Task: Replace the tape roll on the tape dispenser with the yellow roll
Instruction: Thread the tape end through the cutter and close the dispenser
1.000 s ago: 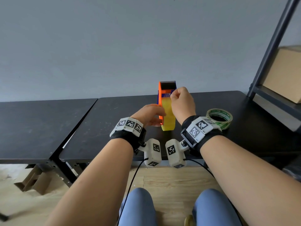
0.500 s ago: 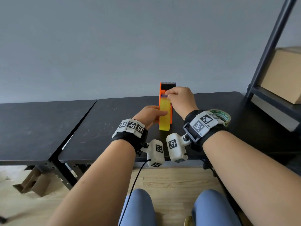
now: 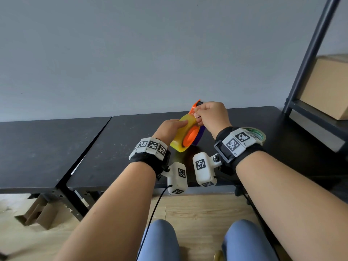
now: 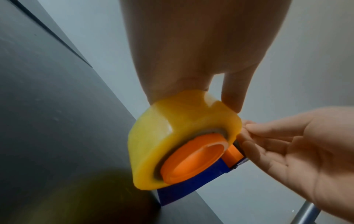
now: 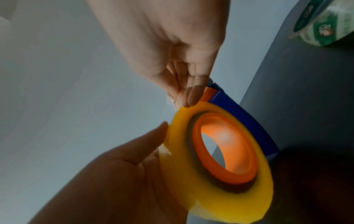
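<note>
The yellow roll (image 3: 178, 137) sits on the orange hub (image 3: 190, 137) of the tape dispenser (image 3: 200, 135), which has a blue frame and leans tilted on the black table (image 3: 116, 147). My left hand (image 3: 176, 127) holds the roll from the left, thumb on its rim. My right hand (image 3: 197, 115) pinches the loose tape end at the dispenser's upper orange end. The left wrist view shows the yellow roll (image 4: 172, 128), the hub (image 4: 191, 157) and the blue frame (image 4: 191, 186). In the right wrist view my right fingers (image 5: 193, 94) pinch clear tape just above the yellow roll (image 5: 220, 197).
A green-printed tape roll (image 3: 255, 133) lies on the table behind my right wrist, also in the right wrist view as the green roll (image 5: 323, 27). A dark shelf frame (image 3: 308, 59) with a cardboard box (image 3: 323, 87) stands at the right. A second black table (image 3: 37, 147) adjoins on the left.
The dispenser has gone from standing edge-on to tilted, so its orange hub now faces me. My right hand stayed at its top end, pinching the tape; my left hand kept hold of the roll.
</note>
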`<control>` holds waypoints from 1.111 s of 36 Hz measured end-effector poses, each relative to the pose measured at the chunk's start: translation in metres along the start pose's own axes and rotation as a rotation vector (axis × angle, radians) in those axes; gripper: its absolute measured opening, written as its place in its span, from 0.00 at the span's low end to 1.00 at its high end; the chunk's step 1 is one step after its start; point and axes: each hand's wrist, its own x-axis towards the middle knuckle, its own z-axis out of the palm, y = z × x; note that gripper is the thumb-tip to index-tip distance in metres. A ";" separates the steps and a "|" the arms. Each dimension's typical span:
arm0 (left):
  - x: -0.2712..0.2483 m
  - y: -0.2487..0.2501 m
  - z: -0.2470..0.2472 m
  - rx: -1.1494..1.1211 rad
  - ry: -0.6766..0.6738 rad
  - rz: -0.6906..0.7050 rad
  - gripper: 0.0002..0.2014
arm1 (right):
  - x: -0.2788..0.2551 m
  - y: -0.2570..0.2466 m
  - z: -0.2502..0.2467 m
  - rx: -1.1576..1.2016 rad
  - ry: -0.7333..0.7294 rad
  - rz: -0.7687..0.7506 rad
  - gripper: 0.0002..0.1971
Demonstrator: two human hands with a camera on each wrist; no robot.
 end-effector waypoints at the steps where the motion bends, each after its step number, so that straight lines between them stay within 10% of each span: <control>1: 0.000 0.000 0.001 0.013 0.011 0.007 0.15 | -0.001 -0.001 -0.001 -0.004 0.003 -0.002 0.10; 40: -0.002 0.010 0.009 0.339 0.075 0.149 0.19 | 0.004 0.008 -0.003 -0.254 0.123 -0.153 0.04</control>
